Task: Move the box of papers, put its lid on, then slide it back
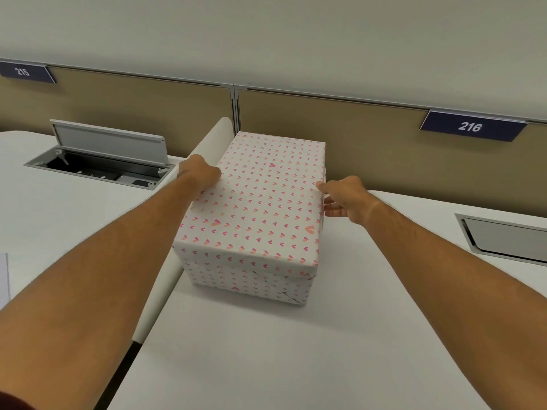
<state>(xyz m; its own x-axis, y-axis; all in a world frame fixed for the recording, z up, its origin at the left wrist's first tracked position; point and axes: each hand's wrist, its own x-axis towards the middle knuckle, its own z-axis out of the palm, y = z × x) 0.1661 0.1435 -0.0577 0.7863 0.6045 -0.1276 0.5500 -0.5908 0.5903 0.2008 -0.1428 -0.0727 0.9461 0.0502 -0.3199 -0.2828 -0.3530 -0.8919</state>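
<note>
A box [245,284] wrapped in white paper with small pink hearts stands on the white desk [296,350]. Its lid [260,199], in the same paper, sits on top and covers it, so the papers inside are hidden. My left hand [199,173] grips the lid's left edge, fingers curled over the side. My right hand [343,199] holds the lid's right edge, thumb on the top corner and fingers against the side. The box's far end lies close to the tan partition.
A tan partition [370,149] with tags 215 and 216 runs along the back. A rounded white divider [207,143] stands left of the box. An open cable hatch [100,161] lies on the left desk, a closed one [509,241] at the right.
</note>
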